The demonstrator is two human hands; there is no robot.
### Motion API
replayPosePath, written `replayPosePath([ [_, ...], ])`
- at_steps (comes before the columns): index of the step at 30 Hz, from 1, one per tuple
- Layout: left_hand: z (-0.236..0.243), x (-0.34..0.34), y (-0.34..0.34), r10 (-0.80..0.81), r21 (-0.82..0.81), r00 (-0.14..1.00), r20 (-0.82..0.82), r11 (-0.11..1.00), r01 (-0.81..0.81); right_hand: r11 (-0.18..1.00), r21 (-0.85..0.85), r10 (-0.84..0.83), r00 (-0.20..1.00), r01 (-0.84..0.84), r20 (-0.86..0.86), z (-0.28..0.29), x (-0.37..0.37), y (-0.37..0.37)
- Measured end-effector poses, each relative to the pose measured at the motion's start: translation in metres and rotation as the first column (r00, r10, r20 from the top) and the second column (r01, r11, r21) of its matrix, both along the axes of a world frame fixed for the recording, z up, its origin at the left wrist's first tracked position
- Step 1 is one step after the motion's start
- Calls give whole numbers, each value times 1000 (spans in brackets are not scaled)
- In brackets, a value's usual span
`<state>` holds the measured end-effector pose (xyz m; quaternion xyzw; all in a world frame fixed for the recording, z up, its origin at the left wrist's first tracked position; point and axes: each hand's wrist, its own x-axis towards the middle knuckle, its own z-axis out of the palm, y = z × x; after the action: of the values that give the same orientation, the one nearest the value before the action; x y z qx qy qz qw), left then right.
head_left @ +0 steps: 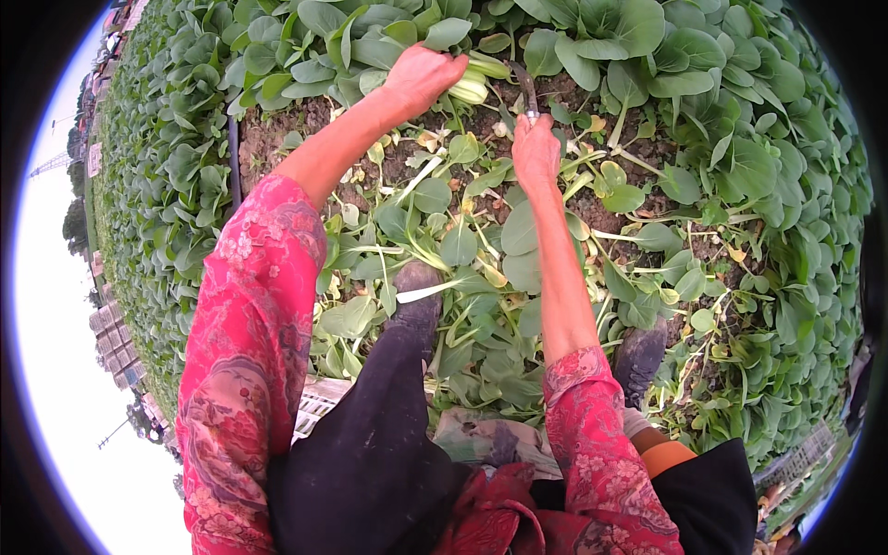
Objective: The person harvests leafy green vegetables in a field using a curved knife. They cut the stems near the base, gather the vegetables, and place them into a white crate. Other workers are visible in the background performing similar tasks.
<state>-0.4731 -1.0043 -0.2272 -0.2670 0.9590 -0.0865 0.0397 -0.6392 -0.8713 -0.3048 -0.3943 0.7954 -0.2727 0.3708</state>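
Note:
My left hand [425,79] is closed around a leafy green plant with pale, thick stalks [470,88], at the edge of the standing greens. My right hand [536,143] grips a short knife [526,91] with a dark curved blade and a metal collar on its handle. The blade's tip is beside the stalks; whether it touches them I cannot tell. Below both hands, cut leaves, yellowing bits and pale stubs [439,194] lie scattered over brown soil [264,143].
Dense rows of leafy greens [768,166] surround the cut patch. My dark shoes [416,287] rest among the loose leaves. A white plastic crate [319,396] and a soiled cloth or sack [481,435] are beneath me. A dark strip [234,162] runs along the left side.

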Motion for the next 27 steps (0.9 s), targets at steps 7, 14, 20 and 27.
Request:
replayPosePath([
  [7,-1,-4,13,32,16,999,-23,999,-32,995,4,101,995,-101,1,-1,-15,-7],
  [14,-6,10,11,2,-92,1000,-23,996,-4,973,88,230,923,-213,-310,6,-16,-14],
  [20,-10,6,15,115,15,992,53,993,-116,978,-86,181,980,-188,-86,-19,-39,23],
  [27,-13,7,21,45,-50,999,0,998,-45,969,-76,227,969,-235,-95,-17,-32,8],
])
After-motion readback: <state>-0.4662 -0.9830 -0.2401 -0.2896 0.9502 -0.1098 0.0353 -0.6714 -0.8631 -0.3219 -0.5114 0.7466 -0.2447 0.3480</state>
